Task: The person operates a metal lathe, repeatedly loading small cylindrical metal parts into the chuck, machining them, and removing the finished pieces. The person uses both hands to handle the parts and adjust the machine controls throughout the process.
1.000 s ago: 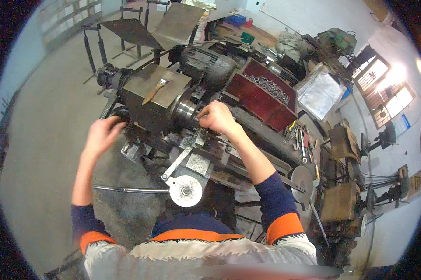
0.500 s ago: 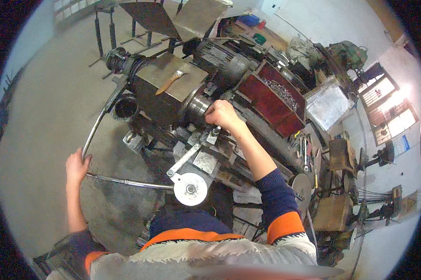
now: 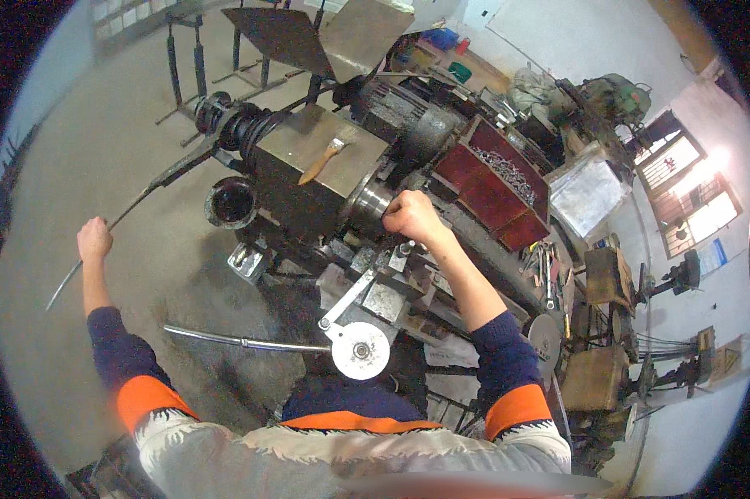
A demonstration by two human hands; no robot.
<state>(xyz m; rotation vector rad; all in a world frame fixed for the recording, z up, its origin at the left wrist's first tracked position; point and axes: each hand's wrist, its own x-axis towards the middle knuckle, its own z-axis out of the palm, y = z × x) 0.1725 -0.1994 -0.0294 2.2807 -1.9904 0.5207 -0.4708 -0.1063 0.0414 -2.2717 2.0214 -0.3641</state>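
My left hand (image 3: 95, 239) is wrapped round a long thin metal lever (image 3: 146, 193), well out to the left of the lathe. The lever runs up to a dark linkage at the headstock's left end, and its free end sticks out below my fist. At the shiny round spindle nose (image 3: 370, 205), my right hand (image 3: 414, 214) is closed with its fingers against the front face. Whatever those fingers hold is hidden. Below it sit the tool post (image 3: 402, 254) and a flat crank lever (image 3: 347, 297) beside a pale round dial (image 3: 360, 351).
A wooden-handled brush (image 3: 321, 163) lies on the metal headstock box (image 3: 296, 137). Behind the bed stands a red bin (image 3: 500, 218) of small metal parts, with wrenches (image 3: 550, 274) nearby. A chrome handle bar (image 3: 242, 342) juts left from the dial. A dark-mouthed round cup (image 3: 231, 202) is under the headstock.
My left hand has swung the lever outward, left and up, away from the chrome bar. The right hand stays at the spindle nose; the whole view has shifted slightly.
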